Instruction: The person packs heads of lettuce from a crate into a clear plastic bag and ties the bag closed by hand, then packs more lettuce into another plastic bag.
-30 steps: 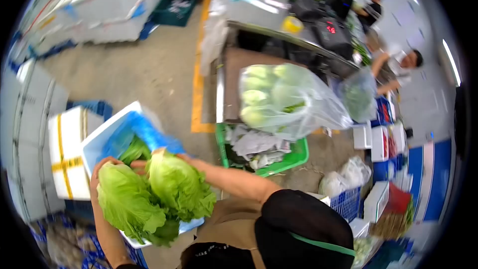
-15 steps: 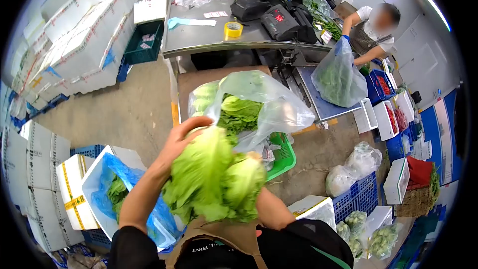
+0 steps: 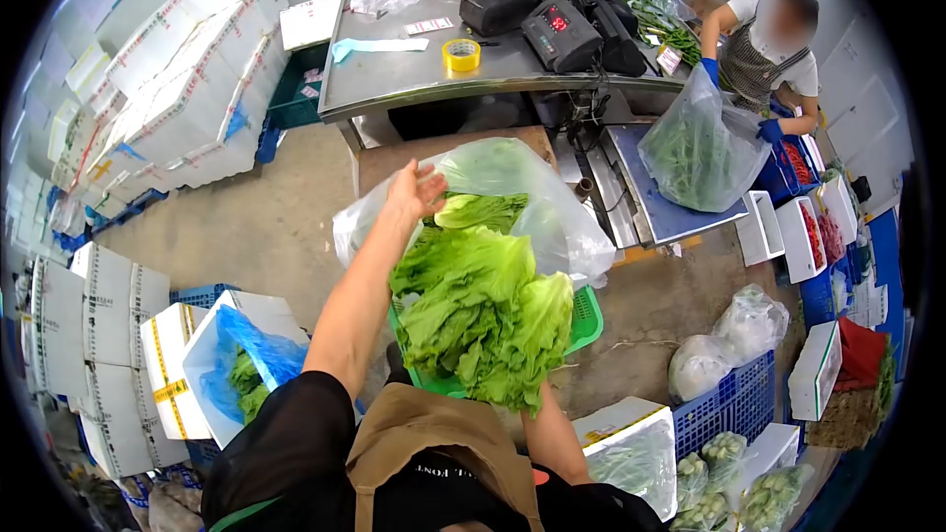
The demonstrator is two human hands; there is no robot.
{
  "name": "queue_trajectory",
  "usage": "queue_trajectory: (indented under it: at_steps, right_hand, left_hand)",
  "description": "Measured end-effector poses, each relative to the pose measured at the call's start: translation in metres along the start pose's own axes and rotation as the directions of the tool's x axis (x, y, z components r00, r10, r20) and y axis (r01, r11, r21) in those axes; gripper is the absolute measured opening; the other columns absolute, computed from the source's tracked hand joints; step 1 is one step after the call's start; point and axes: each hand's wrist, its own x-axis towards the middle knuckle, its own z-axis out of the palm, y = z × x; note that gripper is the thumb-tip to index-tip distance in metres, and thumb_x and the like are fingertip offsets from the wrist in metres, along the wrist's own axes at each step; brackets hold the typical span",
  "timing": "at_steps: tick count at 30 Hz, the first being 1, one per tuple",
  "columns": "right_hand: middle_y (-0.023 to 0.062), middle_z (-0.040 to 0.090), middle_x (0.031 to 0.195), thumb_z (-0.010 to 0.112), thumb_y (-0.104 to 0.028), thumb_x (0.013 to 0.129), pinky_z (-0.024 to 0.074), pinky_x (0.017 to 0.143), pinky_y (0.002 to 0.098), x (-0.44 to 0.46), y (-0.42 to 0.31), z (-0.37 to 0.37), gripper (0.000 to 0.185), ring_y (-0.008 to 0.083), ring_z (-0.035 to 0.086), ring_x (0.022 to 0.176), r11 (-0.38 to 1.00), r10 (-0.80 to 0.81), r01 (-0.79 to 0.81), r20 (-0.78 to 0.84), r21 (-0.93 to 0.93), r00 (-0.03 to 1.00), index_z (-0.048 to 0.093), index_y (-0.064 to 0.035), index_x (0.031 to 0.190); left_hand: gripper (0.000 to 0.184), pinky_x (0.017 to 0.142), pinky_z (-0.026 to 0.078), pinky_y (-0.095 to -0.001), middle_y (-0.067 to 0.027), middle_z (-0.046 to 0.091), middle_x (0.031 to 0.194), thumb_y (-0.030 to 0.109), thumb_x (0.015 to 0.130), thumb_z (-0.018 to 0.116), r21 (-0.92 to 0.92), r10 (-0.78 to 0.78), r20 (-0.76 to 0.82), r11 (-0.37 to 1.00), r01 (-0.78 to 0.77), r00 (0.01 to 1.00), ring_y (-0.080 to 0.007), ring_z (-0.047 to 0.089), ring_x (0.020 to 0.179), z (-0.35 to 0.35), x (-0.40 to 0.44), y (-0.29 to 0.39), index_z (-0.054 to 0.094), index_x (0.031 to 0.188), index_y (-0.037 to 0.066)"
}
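Observation:
A bunch of leafy green lettuce (image 3: 483, 315) is in front of me, its leaves towards my body, over a green plastic basket (image 3: 587, 320). From below right, my right forearm (image 3: 554, 438) reaches under it; the leaves hide that hand, which appears to hold the lettuce up. My left hand (image 3: 419, 189) is open, fingers spread, above the left part of a clear plastic bag (image 3: 581, 236). More lettuce (image 3: 483, 209) shows in the mouth of this bag, just beyond the bunch. Whether my left fingers touch the bag, I cannot tell.
Beyond stands a metal table (image 3: 384, 74) with yellow tape (image 3: 461, 55) and a scale display (image 3: 562, 32). At right, a co-worker in blue gloves handles a bag of greens (image 3: 695, 153). Foam boxes (image 3: 187, 89) are stacked left; a blue crate (image 3: 724, 399) stands at right.
My left hand has let go of the lettuce and moved up and away to the bag. The lettuce has shifted forward and right, its leaves fanned out. The co-worker's bag has moved slightly in view.

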Motion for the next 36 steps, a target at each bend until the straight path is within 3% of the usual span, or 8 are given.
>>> queue_trajectory:
  at_steps: [7, 11, 13, 14, 23, 27, 29, 36]
  right_hand:
    - [0.0131, 0.05, 0.126, 0.055, -0.058, 0.078, 0.0429, 0.093, 0.0485, 0.091, 0.024, 0.037, 0.071, 0.0316, 0.051, 0.112, 0.986, -0.164, 0.163, -0.079, -0.027, 0.983, 0.044, -0.0104, 0.129]
    - [0.0128, 0.051, 0.125, 0.053, -0.058, 0.08, 0.0434, 0.093, 0.0482, 0.093, 0.03, 0.052, 0.069, 0.0314, 0.051, 0.112, 0.964, -0.264, 0.257, -0.138, -0.065, 0.955, 0.045, -0.0104, 0.129]
    - [0.0127, 0.051, 0.125, 0.052, -0.058, 0.081, 0.0436, 0.093, 0.048, 0.078, 0.031, 0.061, 0.068, 0.0314, 0.051, 0.111, 0.945, -0.324, 0.31, -0.164, -0.107, 0.932, 0.045, -0.0104, 0.129]
    - [0.0126, 0.051, 0.125, 0.051, -0.058, 0.081, 0.0437, 0.093, 0.048, 0.073, 0.03, 0.065, 0.067, 0.0313, 0.051, 0.111, 0.935, -0.35, 0.333, -0.17, -0.118, 0.921, 0.045, -0.0104, 0.129]
    - [0.0114, 0.053, 0.122, 0.044, -0.055, 0.088, 0.0476, 0.087, 0.0444, 0.205, 0.015, 0.014, 0.062, 0.0294, 0.055, 0.105, 0.906, -0.386, 0.423, -0.429, -0.012, 0.816, 0.045, -0.006, 0.128]
    - [0.0121, 0.053, 0.122, 0.048, -0.054, 0.088, 0.0497, 0.085, 0.0412, 0.202, 0.007, 0.027, 0.066, 0.0283, 0.057, 0.103, 0.902, -0.392, 0.429, -0.326, 0.049, 0.86, 0.044, -0.0014, 0.128]
    - [0.0127, 0.053, 0.122, 0.046, -0.055, 0.088, 0.0483, 0.086, 0.038, 0.197, 0.014, 0.017, 0.067, 0.0265, 0.056, 0.105, 0.898, -0.43, 0.429, -0.407, -0.1, 0.806, 0.044, -0.0012, 0.128]
    - [0.024, 0.05, 0.119, 0.057, -0.062, 0.078, 0.0468, 0.074, 0.0392, 0.122, -0.041, 0.074, 0.087, 0.0263, 0.058, 0.092, 0.658, -0.326, -0.336, -0.658, -0.673, 0.679, 0.034, 0.0009, 0.135]
  left_hand:
    - [0.032, 0.083, 0.042, -0.0472, -0.0078, 0.065, 0.083, 0.036, 0.088, 0.051, 0.69, -0.033, 0.306, 0.696, -0.198, 0.951, -0.0217, 0.062, 0.088, -0.018, -0.011, 0.072, 0.061, 0.094, 0.006]
    - [0.029, 0.06, 0.049, -0.035, -0.0156, 0.067, 0.075, 0.025, 0.079, 0.05, 0.808, -0.13, 0.555, -0.154, -0.569, 0.822, -0.0268, 0.065, 0.068, -0.092, 0.04, 0.038, 0.066, 0.086, 0.002]
    - [0.032, 0.085, 0.035, -0.0641, -0.0139, 0.066, 0.102, 0.027, 0.082, 0.047, 0.525, -0.235, 0.351, -0.752, -0.398, 0.906, -0.0356, 0.063, 0.091, -0.11, 0.002, 0.024, 0.067, 0.093, 0.006]
    - [0.03, 0.084, 0.02, -0.076, -0.0116, 0.065, 0.106, 0.026, 0.081, 0.051, 0.377, -0.409, 0.32, -0.772, -0.511, 0.855, -0.038, 0.061, 0.096, -0.131, 0.002, 0.018, 0.066, 0.099, 0.007]
    - [0.032, 0.079, 0.043, -0.0556, -0.0133, 0.065, 0.099, 0.021, 0.076, 0.06, 0.112, -0.825, -0.029, -0.564, -0.818, 0.565, -0.0346, 0.062, 0.091, -0.155, -0.03, 0.047, 0.063, 0.104, 0.005]
    - [0.035, 0.072, 0.049, -0.0441, -0.0145, 0.065, 0.09, 0.021, 0.074, 0.063, 0.338, -0.464, 0.548, -0.638, -0.692, 0.696, -0.0337, 0.063, 0.084, -0.063, -0.046, 0.061, 0.061, 0.103, 0.002]
    - [0.042, 0.08, 0.046, -0.0487, -0.0188, 0.061, 0.095, 0.023, 0.074, 0.065, 0.44, -0.147, 0.86, -0.271, -0.856, 0.488, -0.0349, 0.059, 0.094, -0.033, -0.052, 0.009, 0.056, 0.109, 0.002]
    - [0.09, 0.093, 0.032, -0.0584, -0.0216, 0.033, 0.133, 0.035, 0.064, 0.078, 0.478, 0.047, 0.818, -0.61, -0.632, 0.574, -0.0366, 0.034, 0.124, -0.038, -0.001, -0.081, 0.03, 0.138, 0.018]
